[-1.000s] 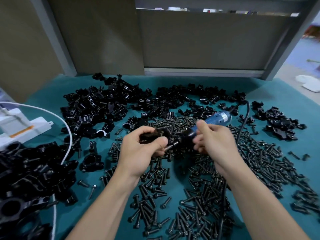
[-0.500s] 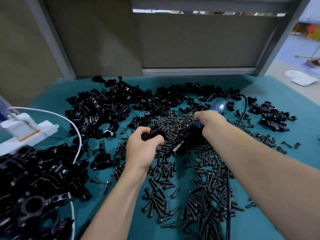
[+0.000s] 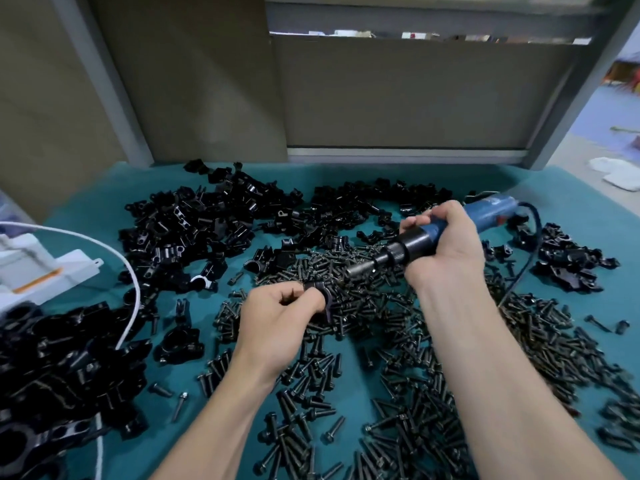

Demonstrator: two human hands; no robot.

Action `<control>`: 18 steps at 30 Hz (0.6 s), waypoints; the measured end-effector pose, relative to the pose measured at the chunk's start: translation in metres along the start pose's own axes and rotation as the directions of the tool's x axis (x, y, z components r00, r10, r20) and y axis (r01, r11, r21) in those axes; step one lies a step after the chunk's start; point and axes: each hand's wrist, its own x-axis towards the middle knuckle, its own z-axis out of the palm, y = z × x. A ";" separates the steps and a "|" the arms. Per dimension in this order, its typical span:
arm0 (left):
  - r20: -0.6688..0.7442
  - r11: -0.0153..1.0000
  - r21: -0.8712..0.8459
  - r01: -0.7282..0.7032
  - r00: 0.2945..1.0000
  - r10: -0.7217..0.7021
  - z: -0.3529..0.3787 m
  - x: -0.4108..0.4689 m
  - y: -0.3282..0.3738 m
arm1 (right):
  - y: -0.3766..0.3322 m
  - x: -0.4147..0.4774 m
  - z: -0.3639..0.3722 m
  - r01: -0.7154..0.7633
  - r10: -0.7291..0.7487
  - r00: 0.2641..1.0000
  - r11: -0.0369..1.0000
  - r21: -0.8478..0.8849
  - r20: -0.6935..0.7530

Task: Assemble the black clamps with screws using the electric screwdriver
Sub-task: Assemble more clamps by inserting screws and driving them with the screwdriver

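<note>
Now left hand [image 3: 277, 318] grips clamp [image 3: 327, 301] near screwdriver [image 3: 414, 243].

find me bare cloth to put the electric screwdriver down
Bare teal cloth lies at the far right corner, behind the small clamp pile, and in a strip along the back wall. The middle is crowded with screws; the left with clamp heaps.

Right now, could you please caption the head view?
Left hand holds a black clamp; right hand grips the electric screwdriver.
</note>
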 end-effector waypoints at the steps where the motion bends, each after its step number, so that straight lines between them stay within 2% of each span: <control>1: -0.006 1.000 -0.013 -0.002 1.000 0.002 0.001 0.000 0.000 | 0.004 0.001 0.000 0.034 -0.034 0.999 0.999 -0.013 0.005; 4: -0.028 0.999 -0.045 0.020 0.999 -0.022 0.002 0.000 0.000 | 0.014 0.004 -0.003 0.143 -0.142 0.990 0.989 -0.033 0.022; 8: -0.038 0.995 -0.085 0.051 0.998 -0.054 0.007 0.001 0.001 | 0.020 0.006 0.000 0.203 -0.203 0.978 0.979 0.005 0.056; 18: -0.075 0.994 -0.086 0.073 0.994 -0.079 0.010 -0.002 0.005 | 0.020 0.006 -0.001 0.166 -0.170 0.985 0.982 0.089 0.038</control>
